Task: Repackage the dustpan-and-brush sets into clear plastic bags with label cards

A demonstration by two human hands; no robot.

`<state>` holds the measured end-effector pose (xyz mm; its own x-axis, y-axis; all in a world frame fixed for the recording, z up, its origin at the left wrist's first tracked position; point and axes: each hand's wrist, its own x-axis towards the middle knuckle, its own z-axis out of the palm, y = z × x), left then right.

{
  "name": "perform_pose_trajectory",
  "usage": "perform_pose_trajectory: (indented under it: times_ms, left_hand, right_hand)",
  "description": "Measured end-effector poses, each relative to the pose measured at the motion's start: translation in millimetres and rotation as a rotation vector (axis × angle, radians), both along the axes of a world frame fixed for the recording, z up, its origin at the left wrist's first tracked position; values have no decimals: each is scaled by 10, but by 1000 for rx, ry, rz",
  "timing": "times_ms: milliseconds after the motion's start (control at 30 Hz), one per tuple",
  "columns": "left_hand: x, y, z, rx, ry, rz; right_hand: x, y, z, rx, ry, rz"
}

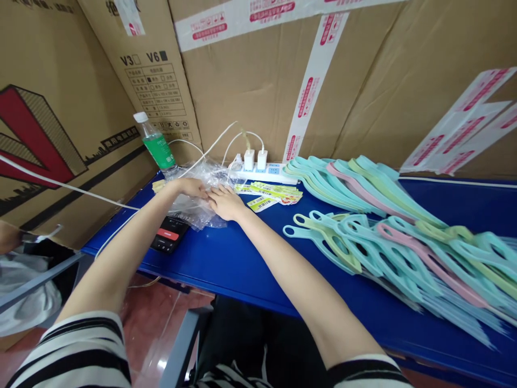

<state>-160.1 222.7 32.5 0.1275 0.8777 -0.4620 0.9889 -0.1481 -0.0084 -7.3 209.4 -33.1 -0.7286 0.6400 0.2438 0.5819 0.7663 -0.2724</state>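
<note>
Plastic bag (189, 206), clear and crumpled, lies at the far side of the blue table (226, 269), left of centre. Both bare forearms reach forward from striped sleeves (76, 345) and converge on it. The left hand (189, 188) lies palm down across the top of the bag, fingers extended toward the right hand (225, 202), which sits angled inward, also palm down, with fingers slightly curled. The two sets of fingertips meet or nearly meet (exact contact is too small to confirm). Neither hand is clenched; whether either is pinching the film cannot be determined.

The bag shows loose creases and bright folds, and its lower edge spreads just behind a black keypad device (169, 234). Printed labels (269, 193) lie just beside the right hand. Behind them stands a power strip (262, 175) carrying two white chargers (255, 160), and a water bottle (156, 143) with a green label stands behind the bag. Stacks of teal, pink and green plastic loops (383, 253) occupy the table's right side. Cardboard cartons (258, 81) form the backdrop.
</note>
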Motion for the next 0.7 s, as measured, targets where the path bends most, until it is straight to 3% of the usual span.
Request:
perform_pose_trajectory:
  times_ms: [367,700]
  left_hand:
    - [1,-43,-63,9,-24,-4]
    - [346,48,108,-47,142,61]
  right_hand:
    - [69,48,19,17,-10,30]
    - [82,50,68,64,-42,54]
